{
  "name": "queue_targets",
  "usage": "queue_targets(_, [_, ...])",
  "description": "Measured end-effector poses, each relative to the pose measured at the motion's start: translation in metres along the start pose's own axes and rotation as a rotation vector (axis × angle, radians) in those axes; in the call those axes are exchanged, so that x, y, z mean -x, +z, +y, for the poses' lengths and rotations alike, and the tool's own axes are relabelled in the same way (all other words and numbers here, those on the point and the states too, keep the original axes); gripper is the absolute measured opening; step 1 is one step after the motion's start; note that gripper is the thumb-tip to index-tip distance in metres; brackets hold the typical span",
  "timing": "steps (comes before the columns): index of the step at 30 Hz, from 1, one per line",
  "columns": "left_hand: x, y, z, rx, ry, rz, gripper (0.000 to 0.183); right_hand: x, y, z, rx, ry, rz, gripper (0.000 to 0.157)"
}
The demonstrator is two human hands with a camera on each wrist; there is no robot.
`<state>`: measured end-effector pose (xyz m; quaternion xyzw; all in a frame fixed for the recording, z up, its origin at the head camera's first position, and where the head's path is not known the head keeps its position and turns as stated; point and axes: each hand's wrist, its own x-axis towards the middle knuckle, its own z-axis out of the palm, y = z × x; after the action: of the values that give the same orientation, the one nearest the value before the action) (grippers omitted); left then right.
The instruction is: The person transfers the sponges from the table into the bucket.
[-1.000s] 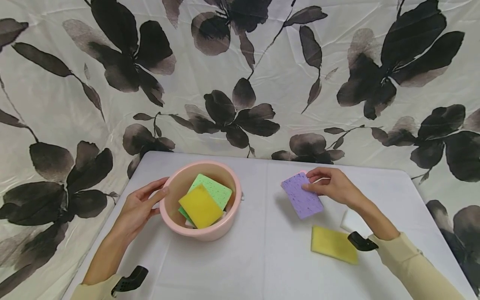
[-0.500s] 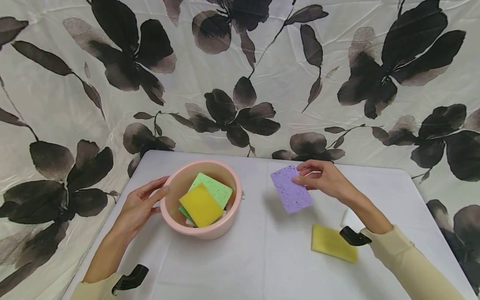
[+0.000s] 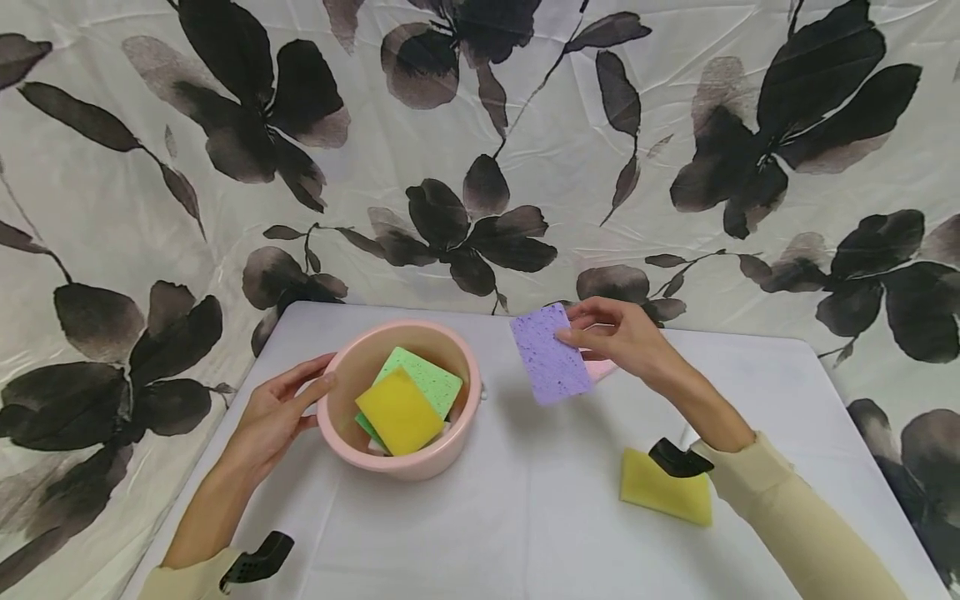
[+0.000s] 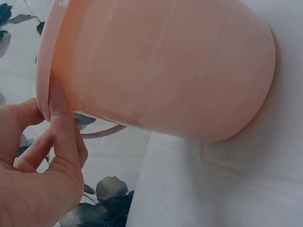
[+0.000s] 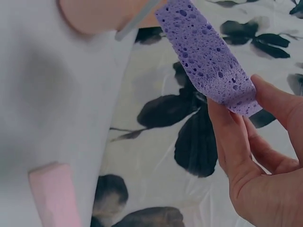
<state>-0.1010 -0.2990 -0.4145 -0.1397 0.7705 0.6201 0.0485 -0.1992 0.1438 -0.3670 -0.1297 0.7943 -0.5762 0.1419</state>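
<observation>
While the left hand [image 3: 273,421] pinches the rim [image 4: 43,80] of the pink bucket [image 3: 441,463], left of the frame's centre, the right hand [image 3: 618,337] grips the purple sponge [image 3: 550,354] above the bench [image 3: 517,533], right of centre; this looks like carrying, and placing it inside would call for clearing the rim.

pink block [image 5: 54,196] cropped btm, bucket [image 5: 99,14] cropped top; R wrist view

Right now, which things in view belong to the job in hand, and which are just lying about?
In the job:
left hand, gripping the bucket
right hand, holding the purple sponge
bright yellow sponge and light green sponge, inside the bucket

Lying about on the table, perhaps for later:
loose yellow sponge
pink block
</observation>
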Motion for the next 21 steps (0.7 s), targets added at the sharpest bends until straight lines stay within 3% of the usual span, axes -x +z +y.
queue_targets(21, [0.0, -0.001, 0.001, -0.001, -0.006, 0.003, 0.075, -0.018, 0.049, -0.04, -0.021, -0.079, -0.043, 0.041])
